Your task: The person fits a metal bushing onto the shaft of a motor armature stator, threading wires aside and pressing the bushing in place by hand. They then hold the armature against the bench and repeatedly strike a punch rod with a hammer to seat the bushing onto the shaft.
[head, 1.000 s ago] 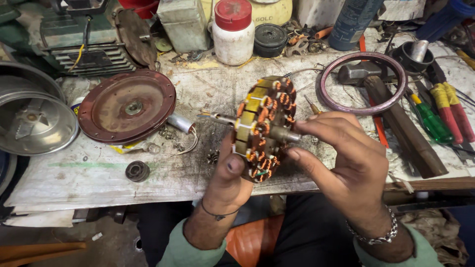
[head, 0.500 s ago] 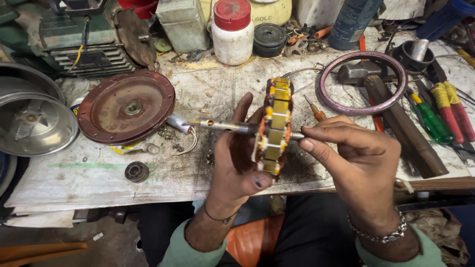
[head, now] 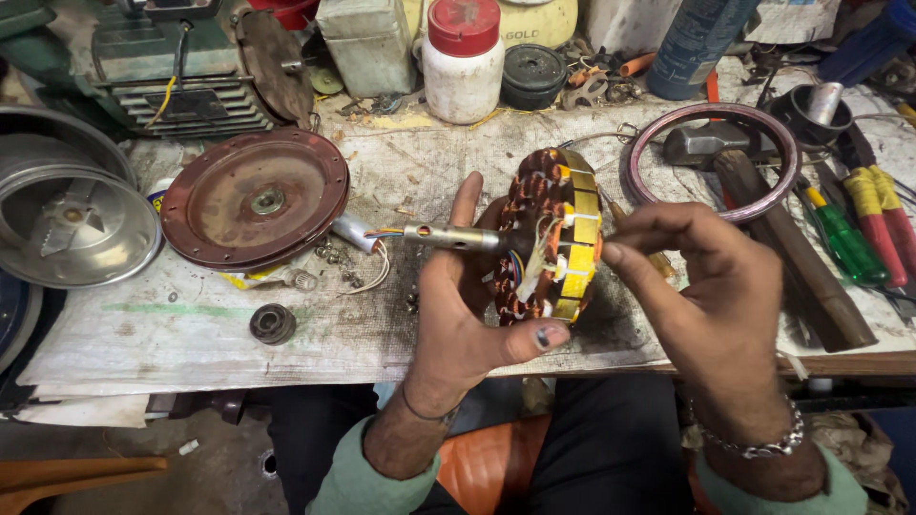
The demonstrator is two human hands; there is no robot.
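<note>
Left hand: the left hand point(head: 468, 315) is wrapped around the motor stator point(head: 551, 246) from below; the thumb presses on its lower edge and the fingers rise behind the metal shaft point(head: 450, 236).
Right hand: the right hand point(head: 720, 305) is half curled, fingers together, fingertips touching the yellow side of the stator.
Stator place: it is held between both hands, above the near part of the table point(head: 191, 334); copper coils with yellow strips, edge turned to the camera, shaft pointing to the left.
Beyond the left hand: a round red-brown cover plate point(head: 254, 198) lies flat, with a small black bearing point(head: 273, 323) nearer the table edge.
Beyond the hands: a white jar with red lid point(head: 463, 59) and a black round can point(head: 533, 76).
Beyond the right hand: a pinkish ring point(head: 711, 160), a hammer point(head: 763, 219) lying through it, and screwdrivers point(head: 859, 224) with green, yellow and red handles.
Far left: a grey metal housing point(head: 76, 224).
Surface: a worn, dirty white sheet covers the table; the room is a crowded workshop.
</note>
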